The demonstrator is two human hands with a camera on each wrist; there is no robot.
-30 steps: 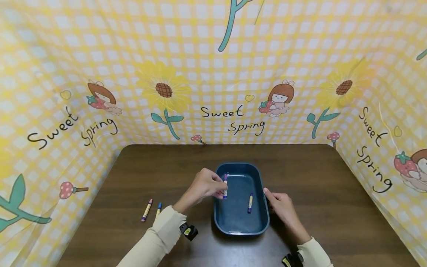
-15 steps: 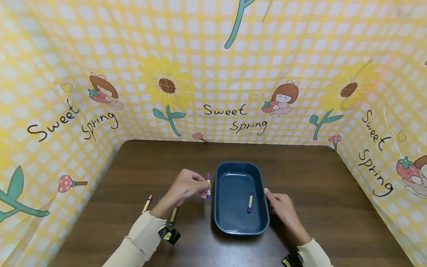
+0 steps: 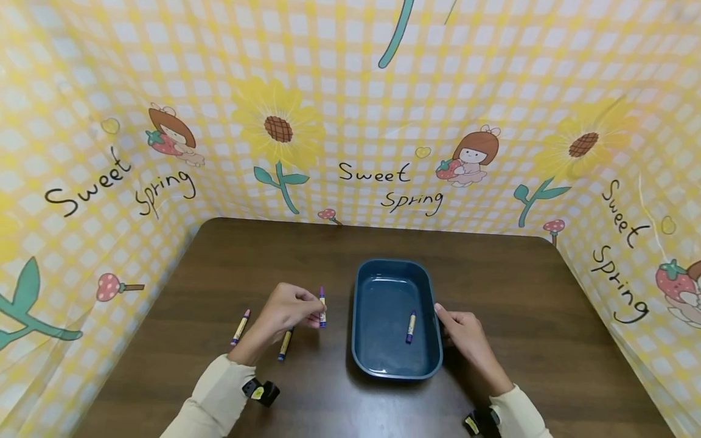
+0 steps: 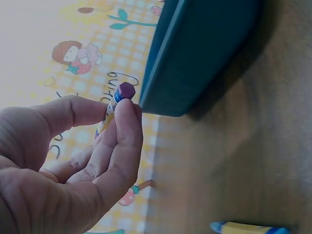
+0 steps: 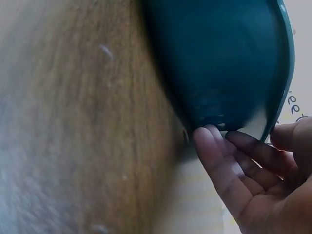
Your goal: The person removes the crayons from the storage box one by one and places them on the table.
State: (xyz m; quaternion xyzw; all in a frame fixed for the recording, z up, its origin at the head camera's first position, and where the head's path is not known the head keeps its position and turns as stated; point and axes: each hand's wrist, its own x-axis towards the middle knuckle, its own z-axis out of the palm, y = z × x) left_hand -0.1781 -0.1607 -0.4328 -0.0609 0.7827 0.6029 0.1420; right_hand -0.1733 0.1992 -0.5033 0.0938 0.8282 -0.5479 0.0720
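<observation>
My left hand [image 3: 287, 307] pinches a purple crayon [image 3: 322, 307] between thumb and fingers, above the table and left of a dark blue tray [image 3: 357, 340]. In the left wrist view, the hexagonal end of that crayon [image 4: 126, 91] sticks out past the fingertips. My right hand [image 3: 465, 333] holds the tray's right side. The right wrist view has its thumb at the rim and the fingers against the outer wall. A dark purple crayon [image 3: 411, 327] lies inside the tray. Beneath the left wrist, part of a dark-tipped crayon [image 3: 285, 345] shows.
A pink crayon [image 3: 240, 327] lies on the brown table [image 3: 493, 261] left of the left forearm. A blue crayon [image 4: 249, 228] appears at the bottom of the left wrist view. Yellow checked cloth [image 3: 350, 121] surrounds the table's back and sides.
The left hand has moved left with the purple crayon, from over the tray's left edge to beside it. The right hand stays on the tray. The head view has tilted slightly.
</observation>
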